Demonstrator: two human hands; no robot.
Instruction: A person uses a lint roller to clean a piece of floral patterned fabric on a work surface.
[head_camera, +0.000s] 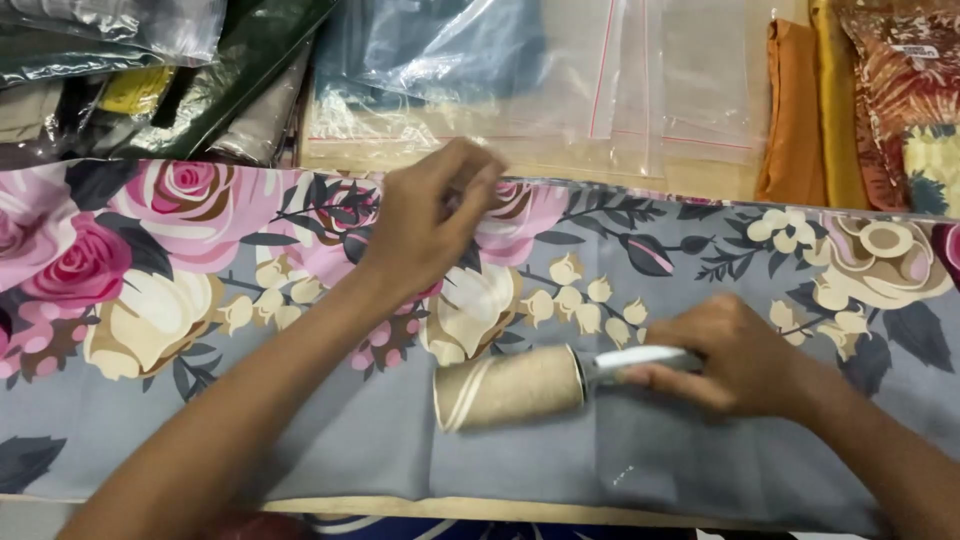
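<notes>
A folded grey cloth with pink and cream roses (700, 460) lies across the table in front of me. My right hand (735, 355) grips the pale handle of a lint roller (515, 388), whose beige roll rests on the cloth near its middle. My left hand (430, 220) hovers or presses at the cloth's far edge with fingers curled together, a little blurred; nothing shows in it.
Clear plastic bags (640, 80) with red seal lines lie beyond the cloth. Bagged dark and beige fabrics (150, 80) are stacked at the back left. Orange, mustard and patterned folded cloths (850, 100) stand at the back right. The table's front edge (480, 508) runs along the bottom.
</notes>
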